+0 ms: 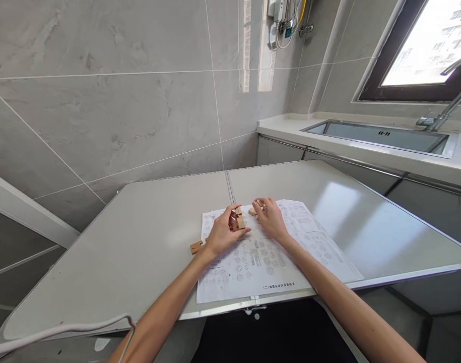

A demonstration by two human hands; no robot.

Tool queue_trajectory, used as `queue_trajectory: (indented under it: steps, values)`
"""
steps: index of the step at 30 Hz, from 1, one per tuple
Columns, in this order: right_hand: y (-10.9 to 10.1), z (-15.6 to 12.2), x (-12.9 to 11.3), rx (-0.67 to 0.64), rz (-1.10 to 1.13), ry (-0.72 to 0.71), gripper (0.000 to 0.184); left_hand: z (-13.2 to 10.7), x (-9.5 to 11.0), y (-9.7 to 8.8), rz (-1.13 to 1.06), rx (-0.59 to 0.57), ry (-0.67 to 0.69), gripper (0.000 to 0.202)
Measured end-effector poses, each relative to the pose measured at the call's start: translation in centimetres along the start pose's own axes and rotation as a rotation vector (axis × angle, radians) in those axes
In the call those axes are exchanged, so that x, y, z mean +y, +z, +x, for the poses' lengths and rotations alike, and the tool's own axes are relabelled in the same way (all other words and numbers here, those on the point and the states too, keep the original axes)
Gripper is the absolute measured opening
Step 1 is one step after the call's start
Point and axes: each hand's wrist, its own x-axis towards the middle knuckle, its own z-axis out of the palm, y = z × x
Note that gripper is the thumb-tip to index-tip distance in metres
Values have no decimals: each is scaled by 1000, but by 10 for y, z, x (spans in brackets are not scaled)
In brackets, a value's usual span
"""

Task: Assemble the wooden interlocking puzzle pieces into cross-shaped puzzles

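My left hand (225, 233) is closed around notched wooden puzzle pieces (240, 220), thumb and fingers gripping their ends above the paper. To its right, my right hand (267, 216) has its fingers curled at another small wooden piece (252, 211), which lies at the fingertips; whether it is lifted I cannot tell. Under both hands lies a printed instruction sheet (268, 262) with rows of small line drawings. Beside my left wrist, at the sheet's left edge, rests a loose notched wooden block (196, 247), partly hidden by the wrist.
The sheet lies on a white folding table (147, 227) with a seam down its middle. A grey tiled wall (139, 116) stands behind. At the right are a counter with a sink (377, 135) and a faucet (442, 116). A white cable (64, 330) crosses the lower left.
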Motion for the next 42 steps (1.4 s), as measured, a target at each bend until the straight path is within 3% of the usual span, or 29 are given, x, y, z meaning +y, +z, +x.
queue_trajectory:
  steps: [3, 10, 16, 26, 34, 42]
  values:
    - [-4, 1, -7, -119, 232, 19, 46, 0, 2, -1, 9, 14, -2, 70]
    - [-10, 2, -13, -440, 679, 233, 46, -1, 3, -1, 29, 14, 18, 68]
    - [-14, 2, -16, -589, 720, 273, 47, -2, 3, -1, 35, -2, 29, 69]
    - [-14, 2, -19, -620, 795, 306, 38, -2, 2, -1, 47, 3, 20, 67]
    - [-14, -3, -19, -601, 596, 189, 41, -4, 6, -2, 4, -17, 28, 61]
    - [-9, -5, -23, -456, 470, 77, 45, -3, 4, -2, 12, 16, 6, 64]
